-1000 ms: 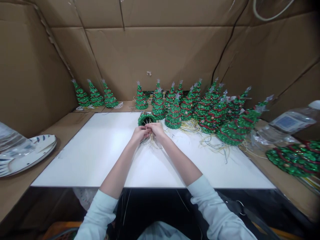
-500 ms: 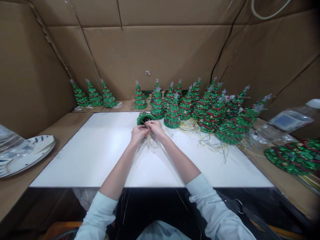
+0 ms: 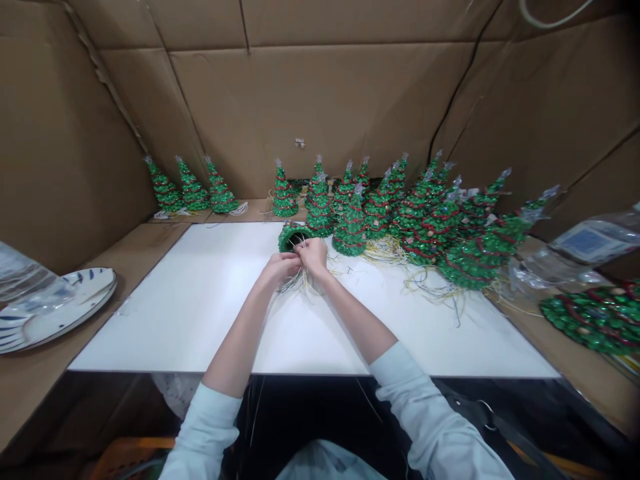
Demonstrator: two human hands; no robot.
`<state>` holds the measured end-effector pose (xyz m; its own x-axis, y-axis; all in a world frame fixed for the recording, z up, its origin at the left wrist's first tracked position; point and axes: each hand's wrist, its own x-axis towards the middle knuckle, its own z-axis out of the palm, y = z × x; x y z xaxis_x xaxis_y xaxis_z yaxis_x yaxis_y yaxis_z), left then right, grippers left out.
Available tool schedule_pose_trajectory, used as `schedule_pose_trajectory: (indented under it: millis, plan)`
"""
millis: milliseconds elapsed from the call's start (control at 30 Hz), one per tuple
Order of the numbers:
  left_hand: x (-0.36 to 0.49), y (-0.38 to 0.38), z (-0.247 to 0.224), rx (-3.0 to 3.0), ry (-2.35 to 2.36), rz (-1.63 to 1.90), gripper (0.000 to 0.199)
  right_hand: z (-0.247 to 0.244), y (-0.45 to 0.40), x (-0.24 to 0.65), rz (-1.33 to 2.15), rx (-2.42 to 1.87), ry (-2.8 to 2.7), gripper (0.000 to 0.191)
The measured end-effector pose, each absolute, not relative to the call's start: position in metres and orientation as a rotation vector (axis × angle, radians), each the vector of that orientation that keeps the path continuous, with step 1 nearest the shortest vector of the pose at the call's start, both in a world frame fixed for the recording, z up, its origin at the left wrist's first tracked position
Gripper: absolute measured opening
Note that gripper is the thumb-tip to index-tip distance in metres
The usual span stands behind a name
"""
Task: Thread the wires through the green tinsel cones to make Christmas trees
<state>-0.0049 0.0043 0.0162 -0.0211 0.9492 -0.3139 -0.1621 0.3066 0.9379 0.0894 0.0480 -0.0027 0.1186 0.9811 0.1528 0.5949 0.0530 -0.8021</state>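
Observation:
A green Christmas tree ornament (image 3: pixel 289 233) lies on its side on the white board (image 3: pixel 200 300), its dark hollow base turned toward me. Thin pale wires (image 3: pixel 306 283) come out of that opening and fan over the board below my fingers. My left hand (image 3: pixel 283 267) is closed on the wires at the lower left of the opening. Close against it, my right hand (image 3: pixel 314 256) pinches wires just in front of the opening. Both sets of fingertips nearly meet, and exactly which strands each one grips is too small to tell.
Several upright decorated trees (image 3: pixel 350 230) crowd the back right, with loose wires (image 3: pixel 385 250) around their bases. Three more trees (image 3: pixel 193 193) stand at the back left. A plate (image 3: pixel 95 287) with a plastic bottle (image 3: pixel 30 277) is at left; another bottle (image 3: pixel 590 240) leans at right.
The whole view has shifted slightly, so things appear a little further right. My right hand has turned a little over the wires; both hands stay at the tree's base.

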Motion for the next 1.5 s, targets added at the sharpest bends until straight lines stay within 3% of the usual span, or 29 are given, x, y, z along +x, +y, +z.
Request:
schedule_pose_trajectory:
  millis: [433,633,867,1267,1500]
  plan:
    - [-0.007,0.009,0.018,0.744,1.002,1.167,0.027,0.013,0.027,0.098,0.973,-1.457,-1.764,0.028]
    - [-0.007,0.009,0.024,0.603,1.042,1.142,0.011,0.011,0.006,0.100,0.592,-1.370,-2.201,0.021]
    - [-0.016,0.011,0.023,0.485,0.959,1.176,0.025,0.010,-0.006,0.114,0.437,-1.366,-2.344,0.053]
    - [-0.034,0.007,0.037,0.369,0.832,0.987,0.024,0.008,-0.002,0.135,0.341,-1.405,-2.321,0.030]
    - [-0.036,0.009,0.033,0.422,0.781,0.989,0.021,0.007,0.006,0.131,0.613,-1.175,-2.106,0.029]
